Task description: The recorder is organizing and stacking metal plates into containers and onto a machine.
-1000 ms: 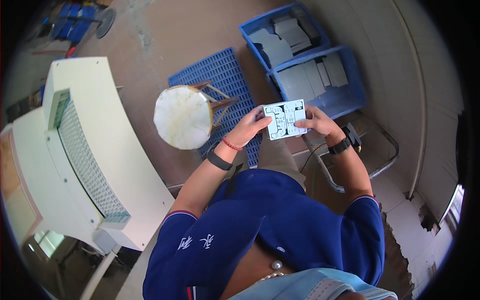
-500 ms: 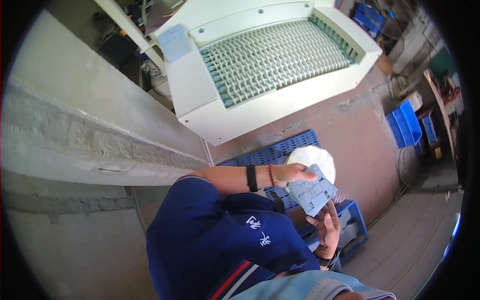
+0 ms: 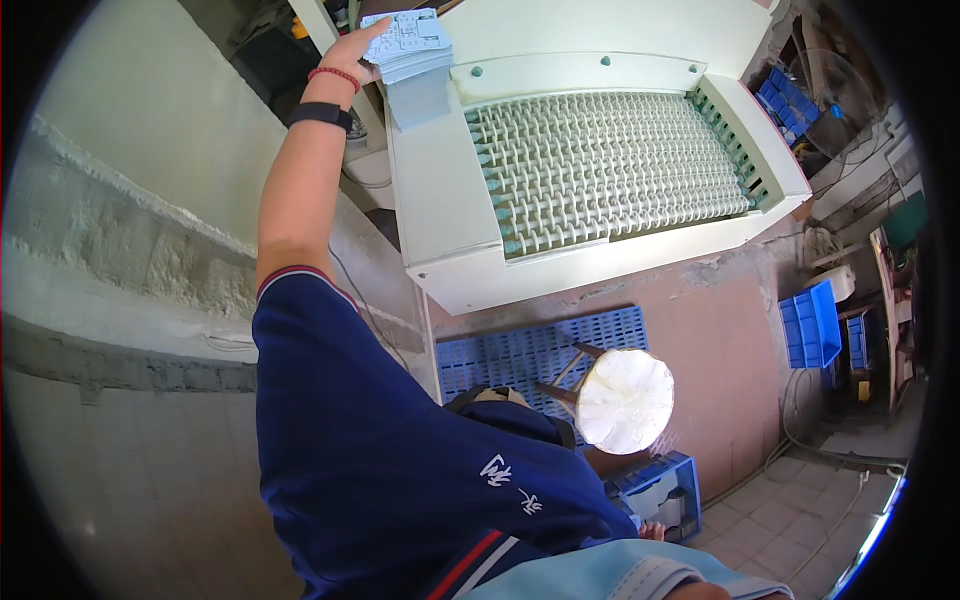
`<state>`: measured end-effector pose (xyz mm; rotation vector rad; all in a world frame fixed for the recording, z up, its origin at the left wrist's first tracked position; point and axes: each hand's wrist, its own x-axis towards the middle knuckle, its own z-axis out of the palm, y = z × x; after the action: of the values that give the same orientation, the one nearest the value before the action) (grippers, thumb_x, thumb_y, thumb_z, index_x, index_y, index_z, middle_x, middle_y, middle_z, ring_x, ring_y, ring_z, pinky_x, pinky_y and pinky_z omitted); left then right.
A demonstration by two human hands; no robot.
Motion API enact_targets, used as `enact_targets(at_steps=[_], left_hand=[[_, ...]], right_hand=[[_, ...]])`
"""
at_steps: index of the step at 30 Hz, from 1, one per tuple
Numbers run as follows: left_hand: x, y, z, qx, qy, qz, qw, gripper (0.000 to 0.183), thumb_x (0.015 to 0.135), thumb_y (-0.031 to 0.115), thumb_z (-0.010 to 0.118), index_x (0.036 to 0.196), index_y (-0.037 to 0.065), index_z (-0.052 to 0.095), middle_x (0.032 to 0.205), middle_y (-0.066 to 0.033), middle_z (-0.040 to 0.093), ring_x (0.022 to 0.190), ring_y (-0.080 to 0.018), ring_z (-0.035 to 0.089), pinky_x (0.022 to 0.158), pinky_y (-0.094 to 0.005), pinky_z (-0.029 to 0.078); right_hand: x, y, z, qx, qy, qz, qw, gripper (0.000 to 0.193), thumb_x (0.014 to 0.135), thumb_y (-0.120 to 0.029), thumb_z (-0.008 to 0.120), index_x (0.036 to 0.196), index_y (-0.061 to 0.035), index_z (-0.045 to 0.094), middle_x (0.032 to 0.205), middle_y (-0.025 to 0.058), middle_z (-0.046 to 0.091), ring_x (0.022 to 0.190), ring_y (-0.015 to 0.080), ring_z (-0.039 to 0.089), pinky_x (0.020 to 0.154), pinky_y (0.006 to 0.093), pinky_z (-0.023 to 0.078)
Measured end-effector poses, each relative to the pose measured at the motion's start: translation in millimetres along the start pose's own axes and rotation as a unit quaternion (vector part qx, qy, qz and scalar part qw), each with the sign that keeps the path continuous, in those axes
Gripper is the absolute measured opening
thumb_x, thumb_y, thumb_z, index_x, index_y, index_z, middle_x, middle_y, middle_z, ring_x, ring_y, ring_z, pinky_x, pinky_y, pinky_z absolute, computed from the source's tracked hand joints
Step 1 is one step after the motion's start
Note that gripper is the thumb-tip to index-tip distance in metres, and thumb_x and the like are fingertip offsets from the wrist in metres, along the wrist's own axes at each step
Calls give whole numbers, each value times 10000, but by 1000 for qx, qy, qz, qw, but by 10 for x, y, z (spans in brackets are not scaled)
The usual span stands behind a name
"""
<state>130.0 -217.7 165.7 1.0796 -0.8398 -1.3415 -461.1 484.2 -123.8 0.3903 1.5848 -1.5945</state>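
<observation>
At the far left corner of the white roller machine (image 3: 452, 255), my left hand (image 3: 352, 52) grips the side of a stack of thin light-blue boards (image 3: 415, 62). Its thumb lies over the top board, which has printed patterns and looks like a circuit board. Under the stack shows a pale grey-blue sheet (image 3: 419, 102) on the machine's top; whether the stack rests fully on it I cannot tell. Only the fingertips of my right hand (image 3: 652, 531) show, beside a blue crate (image 3: 690, 490) holding flat grey pieces. The rest of that hand is hidden behind my clothing.
Rows of white rollers (image 3: 620, 170) fill the machine's opening. A round stool with a white covered seat (image 3: 626, 400) stands by a blue slatted pallet (image 3: 500, 355). Blue bins (image 3: 811, 325) and cables lie to the right. A pale wall (image 3: 130, 240) runs along the left.
My left arm has stretched from in front of my body to the machine's far left corner, taking the boards along. My right hand has let go of them and dropped low by the crate.
</observation>
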Motion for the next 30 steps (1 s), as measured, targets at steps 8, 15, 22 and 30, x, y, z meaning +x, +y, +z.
enact_targets(at_steps=[8, 15, 22, 30], left_hand=[[534, -242, 54, 152, 83, -45, 984, 303, 806, 225, 670, 1055, 78, 578, 1085, -58, 612, 1017, -221, 571, 892, -405, 454], [861, 142, -585, 744, 209, 49, 632, 912, 582, 643, 699, 1265, 73, 499, 1265, -139, 507, 1196, -277, 438, 952, -394, 353], [-139, 7, 683, 755, 263, 301, 521, 867, 626, 676, 623, 1115, -39, 571, 1100, -225, 589, 1026, -339, 570, 881, -418, 441], [-2288, -1235, 1882, 561, -74, 548, 615, 391, 808, 172, 669, 1098, -54, 535, 1123, -164, 539, 1003, -273, 545, 796, -385, 499]], right_hand=[[-270, 176, -54, -22, 14, 29, 999, 211, 858, -291, 604, 891, -82, 604, 779, -14, 570, 726, 105, 546, 641, 234, 442], [182, 466, -377, 17, -78, 70, 994, 232, 847, -287, 621, 901, -63, 600, 788, 3, 574, 737, 114, 548, 667, 247, 446], [62, 719, -702, 97, 118, 11, 988, 127, 852, -201, 606, 866, -77, 582, 771, 6, 570, 725, 139, 548, 608, 263, 440], [220, 854, -1592, 90, 229, -13, 969, 153, 852, -159, 585, 742, -83, 510, 661, -14, 474, 545, 99, 476, 464, 233, 404]])
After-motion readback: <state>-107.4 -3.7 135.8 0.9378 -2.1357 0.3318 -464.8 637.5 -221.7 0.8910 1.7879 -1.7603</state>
